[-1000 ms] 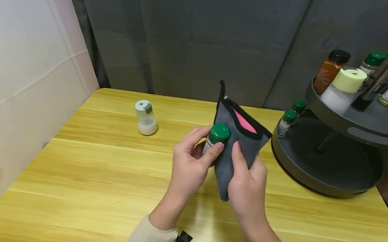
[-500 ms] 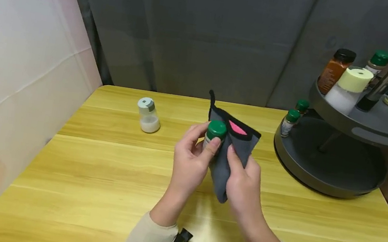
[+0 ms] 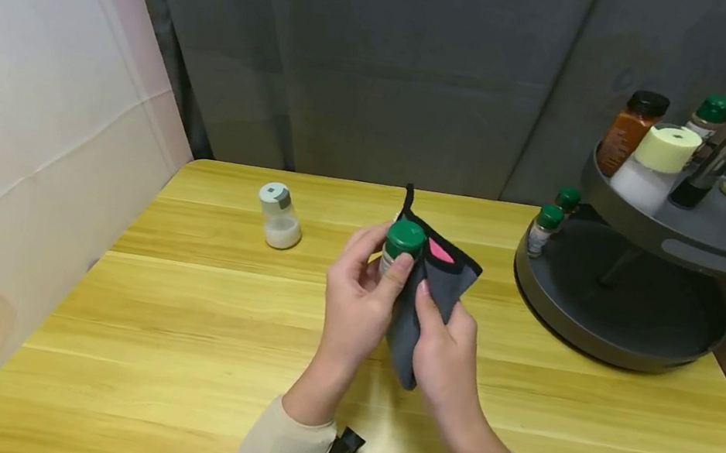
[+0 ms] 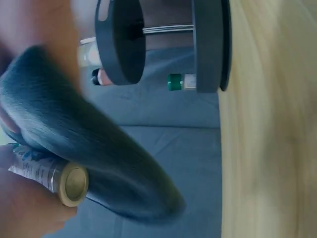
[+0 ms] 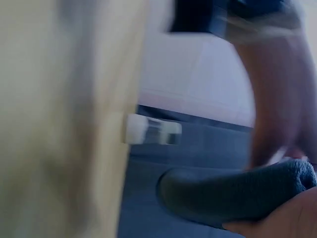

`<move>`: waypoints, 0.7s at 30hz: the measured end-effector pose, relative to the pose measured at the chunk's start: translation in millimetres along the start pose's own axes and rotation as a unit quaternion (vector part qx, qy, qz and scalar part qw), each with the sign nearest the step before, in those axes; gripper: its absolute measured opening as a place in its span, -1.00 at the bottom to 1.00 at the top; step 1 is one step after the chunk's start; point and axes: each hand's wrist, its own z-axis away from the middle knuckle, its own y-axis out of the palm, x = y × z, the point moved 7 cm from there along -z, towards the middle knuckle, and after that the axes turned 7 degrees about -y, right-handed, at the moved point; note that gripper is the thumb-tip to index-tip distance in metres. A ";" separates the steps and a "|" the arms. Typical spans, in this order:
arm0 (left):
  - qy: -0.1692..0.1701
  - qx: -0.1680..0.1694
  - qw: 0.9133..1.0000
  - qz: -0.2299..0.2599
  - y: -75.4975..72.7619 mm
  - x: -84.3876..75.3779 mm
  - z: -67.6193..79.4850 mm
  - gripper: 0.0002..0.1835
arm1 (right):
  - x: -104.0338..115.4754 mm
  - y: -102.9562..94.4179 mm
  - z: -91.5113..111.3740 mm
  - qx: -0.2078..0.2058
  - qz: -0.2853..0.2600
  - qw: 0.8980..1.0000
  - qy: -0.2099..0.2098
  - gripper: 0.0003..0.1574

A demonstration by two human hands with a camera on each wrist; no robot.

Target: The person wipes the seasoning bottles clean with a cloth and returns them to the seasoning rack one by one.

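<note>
My left hand point(image 3: 358, 292) grips a small spice bottle point(image 3: 405, 239) with a green cap, held upright above the table. In the left wrist view, the same bottle point(image 4: 47, 173) shows its printed label and pale round base. My right hand point(image 3: 446, 349) pinches a grey cloth point(image 3: 441, 289) with black trim, a hanging loop and a pink opening near its top. The cloth lies against the bottle's right side, and its rounded lower end hangs down between the hands. In the right wrist view, the cloth point(image 5: 233, 196) looks thick and fuzzy.
A shaker point(image 3: 280, 218) with white contents stands on the wooden table point(image 3: 176, 347) at left. At right, a two-tier dark rack point(image 3: 599, 344) carries several spice bottles and a yellow-lidded jar point(image 3: 657, 165). A dark curtain point(image 3: 373, 64) hangs behind.
My right hand has moved left and slightly down with the cloth, closer to the bottle. The cloth's pink opening shows less. The left hand keeps hold of the bottle. The head view shifted slightly.
</note>
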 end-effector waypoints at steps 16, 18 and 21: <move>0.008 -0.016 1.000 0.007 -0.4 1.0 1.9 -0.61 | 4.2 0.2 -1.9 -0.006 -0.017 1.000 -0.015 -0.48; 0.005 -0.015 1.000 -0.002 -0.3 3.6 3.2 -0.60 | 10.9 -1.9 -4.0 0.001 -0.033 0.999 -0.003 -0.45; -0.011 -0.009 1.000 -0.005 1.6 8.5 5.8 -0.61 | 26.6 -7.5 -4.7 -0.009 -0.056 0.998 -0.018 -0.43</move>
